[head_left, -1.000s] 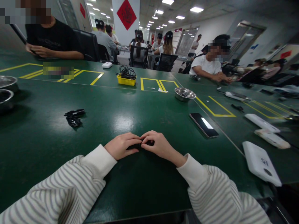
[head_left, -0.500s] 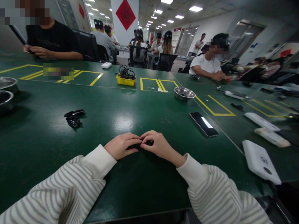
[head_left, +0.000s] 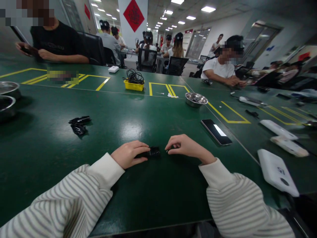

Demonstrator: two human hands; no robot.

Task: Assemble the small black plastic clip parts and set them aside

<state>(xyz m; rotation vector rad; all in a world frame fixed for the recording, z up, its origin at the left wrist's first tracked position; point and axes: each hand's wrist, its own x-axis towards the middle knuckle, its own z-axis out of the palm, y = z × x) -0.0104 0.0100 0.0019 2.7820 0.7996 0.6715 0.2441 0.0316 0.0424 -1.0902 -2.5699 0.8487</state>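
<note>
On the green table (head_left: 104, 102), my left hand (head_left: 130, 154) grips a small black object (head_left: 155, 151), whose right end sticks out past the fingertips. My right hand (head_left: 183, 145) is a short way to the right, apart from that object. Its thumb and fingertips are pinched together on something tiny with a pale spot, too small to name. Two crumpled shiny black pieces (head_left: 79, 125) lie further left. A phone (head_left: 216, 132) with a lit patch on its screen rests beyond my right hand.
Metal bowls stand at the far left (head_left: 8, 90) and beyond the phone (head_left: 196, 99). A yellow box (head_left: 134, 85) holds black cables. White devices (head_left: 277, 172) lie at the right. People sit across the table, one in black (head_left: 61, 41).
My right hand has moved off to the right, away from my left hand, uncovering the black object's right end. My left hand has stayed in place.
</note>
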